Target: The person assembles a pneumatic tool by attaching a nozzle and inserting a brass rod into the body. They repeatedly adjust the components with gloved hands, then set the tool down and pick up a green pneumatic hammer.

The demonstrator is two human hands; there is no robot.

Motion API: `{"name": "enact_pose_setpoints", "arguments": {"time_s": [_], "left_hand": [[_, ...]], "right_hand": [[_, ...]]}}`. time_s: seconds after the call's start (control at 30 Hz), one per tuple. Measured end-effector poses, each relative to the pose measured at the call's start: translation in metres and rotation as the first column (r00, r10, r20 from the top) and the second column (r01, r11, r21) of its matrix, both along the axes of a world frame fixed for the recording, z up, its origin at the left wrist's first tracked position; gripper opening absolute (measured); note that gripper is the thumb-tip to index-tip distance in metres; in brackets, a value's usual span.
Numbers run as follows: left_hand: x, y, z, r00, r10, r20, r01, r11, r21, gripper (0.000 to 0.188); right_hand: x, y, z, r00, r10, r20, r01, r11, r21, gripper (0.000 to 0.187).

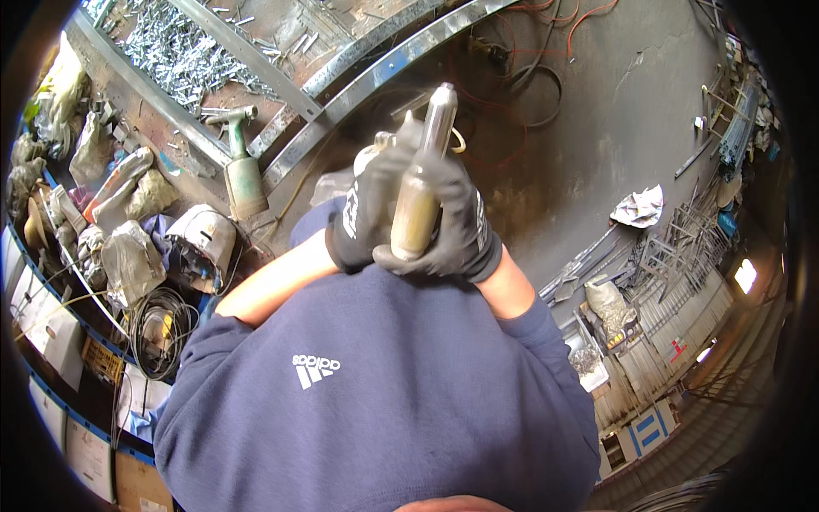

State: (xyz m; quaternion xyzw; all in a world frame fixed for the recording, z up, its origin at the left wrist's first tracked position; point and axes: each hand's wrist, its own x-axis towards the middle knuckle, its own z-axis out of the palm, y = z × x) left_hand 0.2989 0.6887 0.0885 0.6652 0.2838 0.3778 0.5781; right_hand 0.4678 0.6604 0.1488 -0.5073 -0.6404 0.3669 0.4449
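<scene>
Pointing up-frame, metal tool, long axis tilted right

The gloves are black (white-marked), the held tool silver and yellowish, the sweatshirt navy

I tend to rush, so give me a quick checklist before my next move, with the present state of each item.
1. Both hands gloved: ok, left hand and right hand wear dark gloves.
2. Silver-nosed tool held: ok, the right hand is wrapped around its body.
3. Left hand's grip: cannot tell, it is blurred beside the tool.
4. Tool's tip free of fingers: ok.
5. Small metal pieces gathered: not ok, they lie loosely scattered.
6. Green tool secure: cannot tell, it stands close against the metal frame.
</scene>
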Motion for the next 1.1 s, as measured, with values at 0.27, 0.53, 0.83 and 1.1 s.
{"name": "enact_pose_setpoints", "arguments": {"time_s": [0.27, 0.53, 0.83, 1.1], "left_hand": [[0.019, 0.004, 0.011, 1.0, -0.026, -0.005, 0.026, 0.999, -0.038, 0.109], [0.005, 0.021, 0.019, 0.953, -0.289, -0.094, 0.292, 0.956, 0.017, 0.12], [0.001, 0.01, 0.018, 0.943, -0.314, -0.107, 0.298, 0.944, -0.144, 0.124], [0.017, 0.005, -0.007, 0.999, -0.026, -0.031, 0.019, 0.982, -0.189, 0.128]], "right_hand": [[0.019, -0.021, -0.011, 0.991, -0.123, -0.056, 0.106, 0.963, -0.247, 0.125], [0.041, -0.015, -0.005, 0.991, 0.022, 0.13, 0.006, 0.978, -0.209, 0.132], [0.043, -0.03, -0.016, 0.971, -0.038, 0.236, 0.035, 0.999, 0.016, 0.131], [0.022, -0.032, -0.043, 0.827, -0.12, -0.55, -0.202, 0.848, -0.49, 0.14]]}}
